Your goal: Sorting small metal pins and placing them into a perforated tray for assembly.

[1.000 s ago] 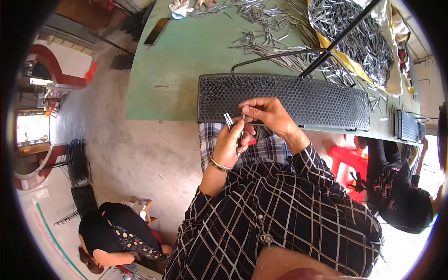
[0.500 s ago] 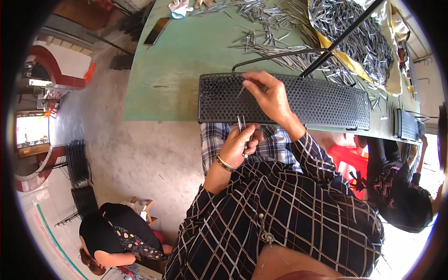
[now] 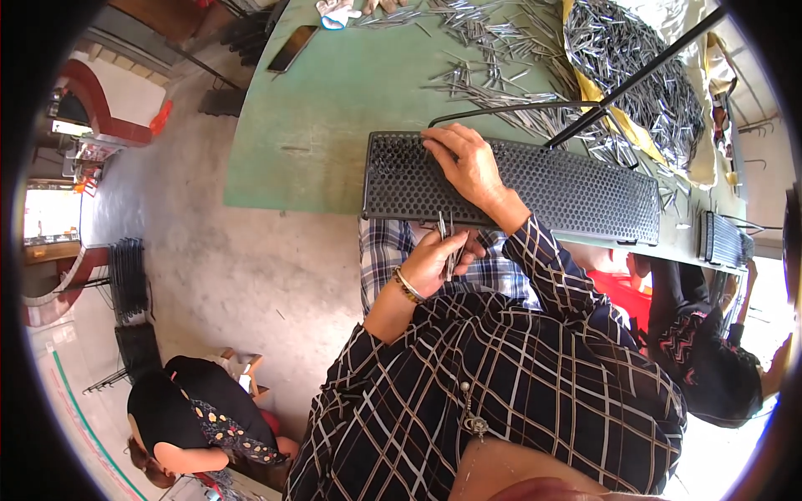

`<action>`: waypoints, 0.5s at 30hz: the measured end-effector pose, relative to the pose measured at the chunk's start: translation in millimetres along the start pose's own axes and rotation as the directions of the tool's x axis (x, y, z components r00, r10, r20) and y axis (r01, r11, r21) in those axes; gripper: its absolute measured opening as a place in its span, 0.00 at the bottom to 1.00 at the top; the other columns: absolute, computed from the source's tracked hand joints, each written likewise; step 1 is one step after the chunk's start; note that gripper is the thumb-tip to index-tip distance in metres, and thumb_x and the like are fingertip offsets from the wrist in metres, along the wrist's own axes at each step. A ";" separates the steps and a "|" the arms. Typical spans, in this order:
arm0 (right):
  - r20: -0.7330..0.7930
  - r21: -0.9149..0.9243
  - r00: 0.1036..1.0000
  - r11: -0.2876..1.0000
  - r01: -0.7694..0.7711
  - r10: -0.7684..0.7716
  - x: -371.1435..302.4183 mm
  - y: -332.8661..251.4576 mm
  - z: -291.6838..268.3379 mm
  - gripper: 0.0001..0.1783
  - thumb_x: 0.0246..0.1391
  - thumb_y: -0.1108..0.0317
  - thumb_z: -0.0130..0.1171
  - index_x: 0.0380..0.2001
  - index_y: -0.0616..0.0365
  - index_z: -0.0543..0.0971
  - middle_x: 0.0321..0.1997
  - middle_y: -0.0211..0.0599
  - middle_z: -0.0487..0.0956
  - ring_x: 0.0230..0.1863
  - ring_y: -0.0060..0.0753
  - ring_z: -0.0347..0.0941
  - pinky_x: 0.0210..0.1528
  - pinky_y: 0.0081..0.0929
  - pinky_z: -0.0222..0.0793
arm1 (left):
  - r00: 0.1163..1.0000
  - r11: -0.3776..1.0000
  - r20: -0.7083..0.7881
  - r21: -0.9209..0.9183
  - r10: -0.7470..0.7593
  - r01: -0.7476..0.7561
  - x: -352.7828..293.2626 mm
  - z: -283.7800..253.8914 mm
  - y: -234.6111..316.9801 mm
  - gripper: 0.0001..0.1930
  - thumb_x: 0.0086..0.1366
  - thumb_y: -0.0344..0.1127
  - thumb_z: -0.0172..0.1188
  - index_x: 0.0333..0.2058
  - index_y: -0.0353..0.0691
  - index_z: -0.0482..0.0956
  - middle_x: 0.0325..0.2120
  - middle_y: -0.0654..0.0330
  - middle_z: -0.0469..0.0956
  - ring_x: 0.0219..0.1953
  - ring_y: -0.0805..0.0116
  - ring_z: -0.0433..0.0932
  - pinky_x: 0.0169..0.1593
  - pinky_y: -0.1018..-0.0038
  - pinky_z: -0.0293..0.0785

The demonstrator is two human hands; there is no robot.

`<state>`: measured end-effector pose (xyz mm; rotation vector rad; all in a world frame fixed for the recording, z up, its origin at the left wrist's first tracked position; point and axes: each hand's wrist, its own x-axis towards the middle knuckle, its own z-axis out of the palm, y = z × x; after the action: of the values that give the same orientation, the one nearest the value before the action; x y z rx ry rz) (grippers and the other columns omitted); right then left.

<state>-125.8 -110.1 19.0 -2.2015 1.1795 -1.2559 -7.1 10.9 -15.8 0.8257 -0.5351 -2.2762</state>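
A long black perforated metal panel [image 3: 576, 192] lies across the near edge of the table, with a black rod frame [image 3: 518, 107] joined at its far side. Below the panel's near edge, my left hand [image 3: 433, 260] is closed around a few thin silver-grey metal strips [image 3: 443, 222] whose ends stick up past the fingers. My right hand [image 3: 476, 171] rests over the panel, its thumb and bent fingers together at the far edge left of centre. Whatever those fingertips grip, if anything, is hidden from view.
Heaps of loose metal strips [image 3: 493, 75] cover the green table [image 3: 292, 167], beside an open sack [image 3: 635, 75] full of them. A phone [image 3: 293, 48] and a work glove [image 3: 338, 12] lie at the far left. One person [image 3: 200, 409] sits lower left, another [image 3: 710, 351] at right.
My right hand has come to the panel's far edge; the strip seen in its fingers earlier no longer shows. My left hand still holds its strips. The whole view has shifted slightly.
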 end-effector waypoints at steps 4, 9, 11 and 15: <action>-0.004 -0.065 0.997 0.994 0.082 -0.083 0.7 -3.2 0.2 0.09 0.48 0.71 0.59 0.35 0.57 0.79 0.31 0.39 0.77 0.34 0.42 0.73 0.37 0.34 0.67 | 0.999 1.000 -0.045 -0.013 -0.023 0.022 -1.2 -5.3 -10.2 0.15 0.67 0.36 0.48 0.48 0.35 0.69 0.36 0.56 0.76 0.35 0.71 0.75 0.34 0.78 0.72; 0.030 -0.136 0.986 0.977 0.166 -0.163 -10.0 3.0 4.2 0.10 0.48 0.70 0.60 0.36 0.56 0.79 0.33 0.37 0.77 0.33 0.40 0.72 0.36 0.33 0.65 | 0.998 0.992 -0.023 -0.115 -0.060 0.057 -9.6 4.5 -5.7 0.12 0.68 0.37 0.48 0.44 0.37 0.70 0.34 0.56 0.77 0.36 0.67 0.77 0.42 0.70 0.77; 0.124 -0.183 0.973 0.959 0.216 -0.195 -12.1 3.8 3.4 0.10 0.47 0.70 0.60 0.36 0.56 0.79 0.35 0.35 0.76 0.33 0.40 0.72 0.36 0.33 0.65 | 0.997 0.991 -0.026 -0.118 -0.066 0.062 -11.8 8.4 -3.1 0.12 0.68 0.37 0.48 0.44 0.37 0.70 0.34 0.56 0.77 0.36 0.68 0.77 0.41 0.71 0.77; 0.092 -0.182 0.977 0.961 0.206 -0.192 -12.1 -7.8 0.2 0.10 0.49 0.69 0.61 0.36 0.57 0.80 0.37 0.35 0.76 0.33 0.39 0.73 0.36 0.32 0.66 | 0.999 0.999 -0.017 -0.031 -0.035 0.035 -15.8 10.5 7.6 0.14 0.67 0.38 0.48 0.48 0.38 0.70 0.35 0.58 0.76 0.34 0.73 0.76 0.35 0.75 0.75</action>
<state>-125.0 -95.8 17.3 -2.5393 1.1137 -1.1661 -1.6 18.1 2.5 0.8459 -0.4802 -2.3010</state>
